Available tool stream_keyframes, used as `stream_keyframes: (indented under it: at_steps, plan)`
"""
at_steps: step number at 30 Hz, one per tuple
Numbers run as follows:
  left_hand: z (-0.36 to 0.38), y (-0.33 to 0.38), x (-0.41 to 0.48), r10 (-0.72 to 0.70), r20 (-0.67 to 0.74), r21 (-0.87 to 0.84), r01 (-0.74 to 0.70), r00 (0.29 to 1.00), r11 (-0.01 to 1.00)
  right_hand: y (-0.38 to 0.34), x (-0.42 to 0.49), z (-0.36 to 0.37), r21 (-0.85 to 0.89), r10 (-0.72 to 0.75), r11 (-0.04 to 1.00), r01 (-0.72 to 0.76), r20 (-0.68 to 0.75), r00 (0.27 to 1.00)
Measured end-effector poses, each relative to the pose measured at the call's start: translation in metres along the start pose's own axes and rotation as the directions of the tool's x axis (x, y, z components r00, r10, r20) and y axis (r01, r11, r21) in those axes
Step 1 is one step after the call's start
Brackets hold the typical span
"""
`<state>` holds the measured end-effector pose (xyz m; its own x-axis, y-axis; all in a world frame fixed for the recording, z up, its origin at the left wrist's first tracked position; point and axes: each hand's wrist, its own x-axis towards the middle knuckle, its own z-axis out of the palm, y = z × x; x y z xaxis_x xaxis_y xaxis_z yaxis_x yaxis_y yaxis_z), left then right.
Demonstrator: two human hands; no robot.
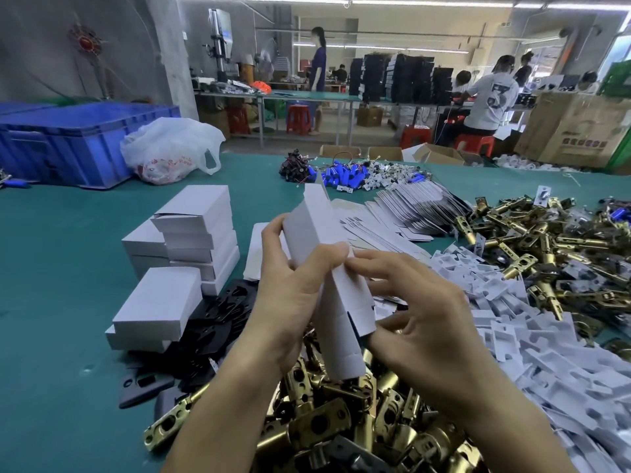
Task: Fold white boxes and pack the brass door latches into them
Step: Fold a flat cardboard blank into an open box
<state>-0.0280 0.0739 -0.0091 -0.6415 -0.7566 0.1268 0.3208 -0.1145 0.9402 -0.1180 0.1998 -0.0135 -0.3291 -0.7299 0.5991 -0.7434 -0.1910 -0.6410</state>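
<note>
Above the heap of brass latches [341,428], the left hand [293,302] and right hand [423,329] both clamp a half-folded white box [324,233], light, flimsy card, I'd say, best pinched along its creases.

Both bare forearms reach up from below, wrists close together. The left grip [290,295] wraps thumb and fingers round the white box [317,227]; the right grip [420,322] pinches its edge with forefinger and thumb.

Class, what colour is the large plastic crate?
The large plastic crate is blue; best seen in head view.
</note>
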Motion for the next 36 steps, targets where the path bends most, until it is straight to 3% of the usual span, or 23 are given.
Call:
stream_keyframes:
  at_steps: [3,5,10,15,19,26,29,33,36]
  plan:
    - [-0.003,0.0,0.001,0.115,-0.088,0.109,-0.105,0.989,0.988,-0.004,0.0,-0.008,-0.045,0.061,0.998,-0.053,0.2,0.978]
    - [-0.004,-0.001,0.001,0.163,-0.105,0.156,-0.145,0.981,0.977,-0.006,0.001,-0.012,-0.028,0.085,0.996,-0.08,0.228,0.97]
    - [-0.005,-0.003,-0.005,0.32,-0.006,0.363,-0.296,0.947,0.883,-0.003,0.002,-0.013,0.151,0.126,0.979,-0.134,0.061,0.99]
    - [0.005,0.0,-0.014,0.433,0.179,0.392,-0.467,0.884,0.792,-0.004,0.005,-0.01,0.241,0.026,0.971,0.0,-0.105,0.994]
    - [0.01,-0.005,-0.016,0.453,0.243,0.297,-0.51,0.858,0.807,-0.002,0.005,-0.01,0.183,-0.017,0.982,0.057,-0.212,0.977]
    - [0.014,-0.008,-0.018,0.448,0.321,0.373,-0.546,0.835,0.75,0.003,0.005,-0.022,0.257,0.081,0.966,-0.029,-0.193,0.978]
    - [0.015,-0.01,-0.018,0.417,0.37,0.406,-0.548,0.83,0.731,0.007,0.006,-0.027,0.203,0.063,0.979,-0.021,-0.203,0.977]
    - [0.015,-0.012,-0.016,0.407,0.368,0.438,-0.541,0.836,0.718,0.01,0.005,-0.033,0.237,0.063,0.971,-0.024,-0.16,0.985]
    - [0.012,-0.011,-0.015,0.365,0.373,0.4,-0.503,0.853,0.766,0.012,0.005,-0.041,0.314,0.105,0.945,-0.09,-0.031,0.994]
